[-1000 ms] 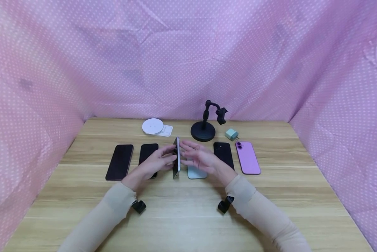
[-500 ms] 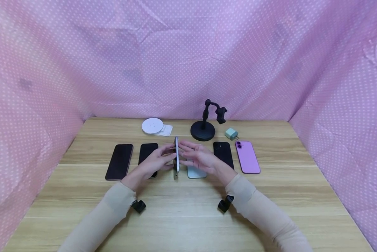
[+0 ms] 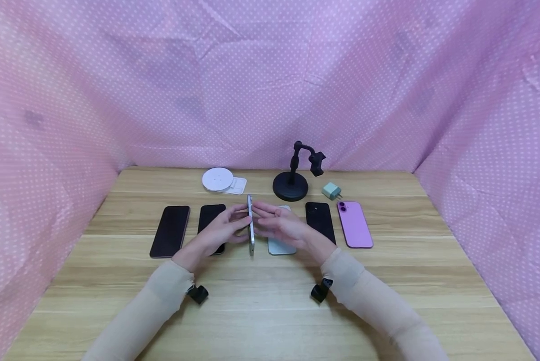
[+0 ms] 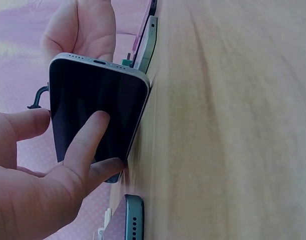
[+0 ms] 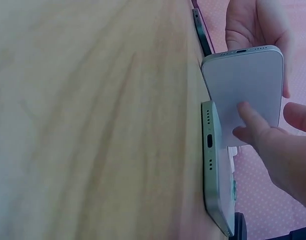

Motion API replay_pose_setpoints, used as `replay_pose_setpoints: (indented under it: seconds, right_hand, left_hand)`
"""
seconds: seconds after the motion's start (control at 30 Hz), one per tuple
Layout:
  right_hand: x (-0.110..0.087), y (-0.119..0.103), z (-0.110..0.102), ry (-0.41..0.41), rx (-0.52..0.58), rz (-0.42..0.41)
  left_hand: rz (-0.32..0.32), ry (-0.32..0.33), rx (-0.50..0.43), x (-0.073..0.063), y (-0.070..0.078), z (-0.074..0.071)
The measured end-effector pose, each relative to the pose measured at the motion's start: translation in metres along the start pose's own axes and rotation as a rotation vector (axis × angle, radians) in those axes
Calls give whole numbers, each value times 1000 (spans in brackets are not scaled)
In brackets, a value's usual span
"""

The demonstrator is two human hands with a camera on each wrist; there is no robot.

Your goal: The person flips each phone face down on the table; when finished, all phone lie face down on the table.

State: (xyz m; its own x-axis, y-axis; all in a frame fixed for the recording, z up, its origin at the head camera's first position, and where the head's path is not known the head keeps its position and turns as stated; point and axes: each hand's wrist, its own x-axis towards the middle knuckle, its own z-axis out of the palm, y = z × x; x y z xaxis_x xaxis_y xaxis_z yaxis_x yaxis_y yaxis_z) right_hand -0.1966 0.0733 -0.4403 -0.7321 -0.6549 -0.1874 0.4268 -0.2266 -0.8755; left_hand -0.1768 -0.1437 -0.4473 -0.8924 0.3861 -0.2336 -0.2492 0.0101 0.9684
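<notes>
A silver-edged phone (image 3: 252,239) stands upright on its long side between my two hands. My left hand (image 3: 222,230) has its thumb and fingertips against the black screen (image 4: 105,90) in the left wrist view. In the right wrist view, fingertips of my right hand (image 5: 288,145) meet the phone's whitish back (image 5: 245,77). Its lower side is close to the table. A pale blue phone (image 3: 281,246) lies flat, partly under my right hand (image 3: 288,228). The dark phone (image 3: 209,218) by my left hand is partly covered by it.
Another dark phone (image 3: 171,230) lies at the left. A black phone (image 3: 319,218) and a pink phone (image 3: 356,225) lie at the right. Behind them are a white round charger (image 3: 218,179), a black phone stand (image 3: 290,186) and a mint plug adapter (image 3: 330,190).
The phone between my hands has turned from showing its dark face slantwise to nearly edge-on, its top shifting slightly left. The right fingers have drawn a little nearer together.
</notes>
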Motion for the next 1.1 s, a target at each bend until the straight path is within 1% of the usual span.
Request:
replay_pose_setpoints:
  seconds: [0.17, 0.33, 0.43, 0.6, 0.7, 0.77, 0.83, 0.9, 0.97, 1.1]
  right_hand:
    - [3, 1, 2, 4, -51, -8]
    - [4, 0, 3, 6, -46, -9]
    - [5, 2, 1, 14, -90, -21]
    - [6, 3, -2, 56, -310, -47]
    - [7, 4, -1, 106, -494, -75]
    - [9, 4, -1, 134, -612, -86]
    - [12, 4, 0, 148, -722, -94]
    - [14, 4, 1, 142, -785, -94]
    - [15, 3, 3, 136, -825, -86]
    - [17, 2, 6, 130, -895, -67]
  left_hand:
    - [-18, 13, -3, 1, 1, -2]
    - [-5, 16, -7, 0, 3, -4]
    - [-2, 11, -22, 0, 3, -6]
    - [-5, -6, -32, -3, 2, -9]
    - [-5, -4, -7, -4, 0, -12]
    - [-9, 2, 27, -4, -1, -14]
    - [-22, 9, 55, -5, -2, -16]
    - [-37, 18, 66, -5, -4, -18]
    - [-42, 20, 72, -5, -6, -19]
    - [-37, 29, 95, -7, -8, -22]
